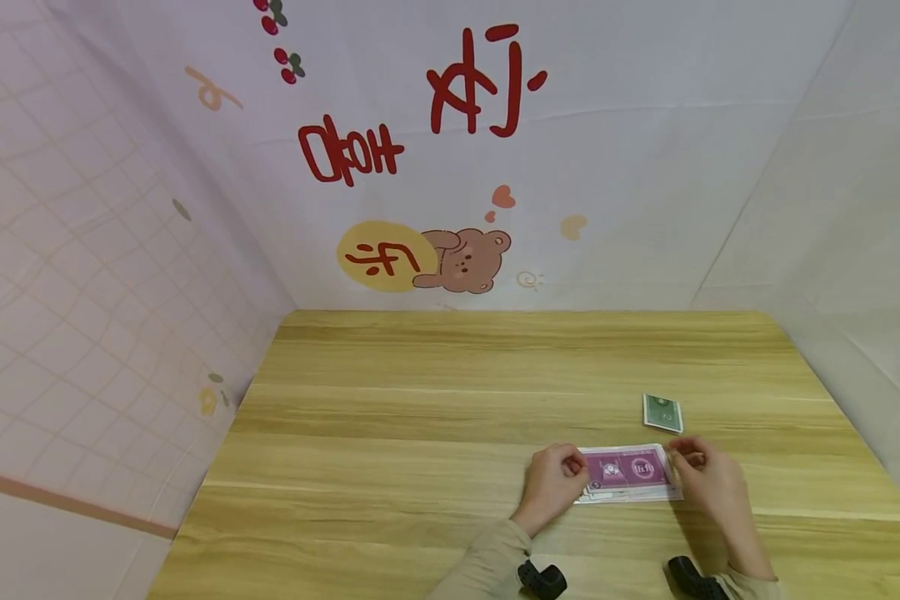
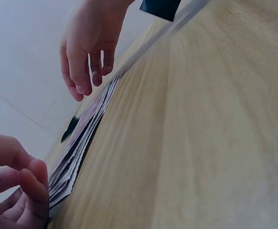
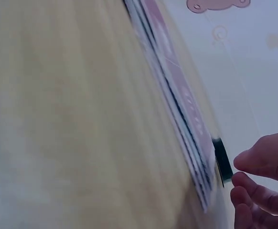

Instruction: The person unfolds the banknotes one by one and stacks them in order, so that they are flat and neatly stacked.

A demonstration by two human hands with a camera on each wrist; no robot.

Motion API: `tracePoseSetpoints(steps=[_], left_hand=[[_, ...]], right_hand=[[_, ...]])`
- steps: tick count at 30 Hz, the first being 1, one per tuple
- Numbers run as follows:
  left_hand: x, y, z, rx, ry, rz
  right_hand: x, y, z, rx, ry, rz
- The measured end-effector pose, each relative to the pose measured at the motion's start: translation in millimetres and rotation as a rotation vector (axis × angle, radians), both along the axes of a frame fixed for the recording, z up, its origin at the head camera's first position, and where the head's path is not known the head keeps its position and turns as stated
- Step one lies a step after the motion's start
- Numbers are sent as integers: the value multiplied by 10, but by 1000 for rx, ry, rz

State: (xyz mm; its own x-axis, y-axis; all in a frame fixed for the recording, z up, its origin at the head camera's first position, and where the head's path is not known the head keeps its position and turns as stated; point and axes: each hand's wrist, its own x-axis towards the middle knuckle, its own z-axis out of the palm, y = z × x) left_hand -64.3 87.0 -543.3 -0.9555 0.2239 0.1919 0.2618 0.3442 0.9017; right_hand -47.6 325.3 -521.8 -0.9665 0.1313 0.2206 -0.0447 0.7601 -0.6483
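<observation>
A stack of play banknotes [image 1: 628,469], with a purple note on top, lies on the table near the front right. My left hand [image 1: 553,483] is at its left end, thumb and forefinger pinching the edge; in the left wrist view those fingertips [image 2: 37,174] meet right at the stack's end. The layered note edges [image 2: 77,157] are slightly uneven. My right hand [image 1: 712,479] hovers by the right end, fingers loosely bent and holding nothing. In the right wrist view its thumb and fingers [image 3: 261,160] are apart from the stack [image 3: 182,95].
A folded green note [image 1: 662,413] marked 2 lies behind the stack's right end. The wood-grain table [image 1: 420,417] is bounded by printed white cloth walls [image 1: 607,150] at the back and sides. Dark wrist bands [image 1: 542,580] show at both sleeves.
</observation>
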Motion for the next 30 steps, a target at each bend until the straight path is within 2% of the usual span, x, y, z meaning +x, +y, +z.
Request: tracePoseSetpoints(steps=[6, 14, 23, 30], left_hand=[[-10, -41, -3, 63, -57, -24], [-114, -142, 4, 89, -74, -90], [-292, -252, 26, 181, -136, -177], [-417, -250, 13, 208, -175, -166]], right_hand=[[-112, 94, 25, -15, 0, -53], [-259, 223, 4, 17, -74, -123], [-448, 207, 12, 54, -112, -86], [-578, 149, 21, 55, -165, -25]])
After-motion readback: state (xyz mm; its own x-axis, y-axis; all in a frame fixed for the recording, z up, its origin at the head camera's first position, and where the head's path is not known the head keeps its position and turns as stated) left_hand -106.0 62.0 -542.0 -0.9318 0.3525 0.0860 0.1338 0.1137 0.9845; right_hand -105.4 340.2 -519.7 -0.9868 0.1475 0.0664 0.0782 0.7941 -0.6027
